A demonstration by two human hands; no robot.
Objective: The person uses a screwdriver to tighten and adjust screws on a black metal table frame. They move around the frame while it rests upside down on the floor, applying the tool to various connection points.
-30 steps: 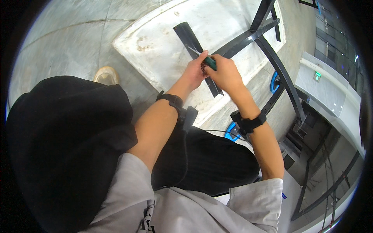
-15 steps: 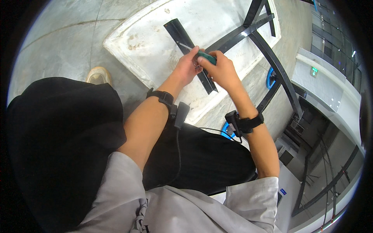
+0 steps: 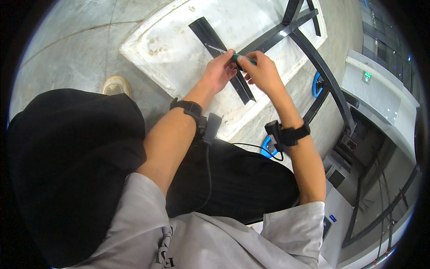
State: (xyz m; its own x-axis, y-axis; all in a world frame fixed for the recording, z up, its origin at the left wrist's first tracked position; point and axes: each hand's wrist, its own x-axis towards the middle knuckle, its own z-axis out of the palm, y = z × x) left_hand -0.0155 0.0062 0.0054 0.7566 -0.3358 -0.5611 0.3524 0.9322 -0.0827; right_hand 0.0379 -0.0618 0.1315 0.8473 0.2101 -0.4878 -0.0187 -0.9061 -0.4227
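A screwdriver (image 3: 235,57) with a green handle and a thin metal shaft lies between my hands, its tip toward the upper left over a black metal bar (image 3: 205,32). My right hand (image 3: 265,72) is closed round the rear of the handle, hiding much of it. At the front of the handle, my left hand (image 3: 217,73) pinches with thumb and forefinger, its other fingers loosely curled. The bar runs under both hands and joins a longer black metal frame (image 3: 264,41). Whether the tip touches a screw is too small to tell.
A scuffed white slab (image 3: 163,54) lies beneath the bar. The frame's curved leg (image 3: 320,67) arches down the right side. Blue-rimmed wheels (image 3: 317,85) stand near it. A cable (image 3: 257,145) hangs by my right wrist. My shoe (image 3: 116,86) rests on the grey floor.
My right hand has shifted slightly to the right, and its fingers have changed their hold on the handle, covering more of it. My left hand keeps its pinch. The view has shifted a little.
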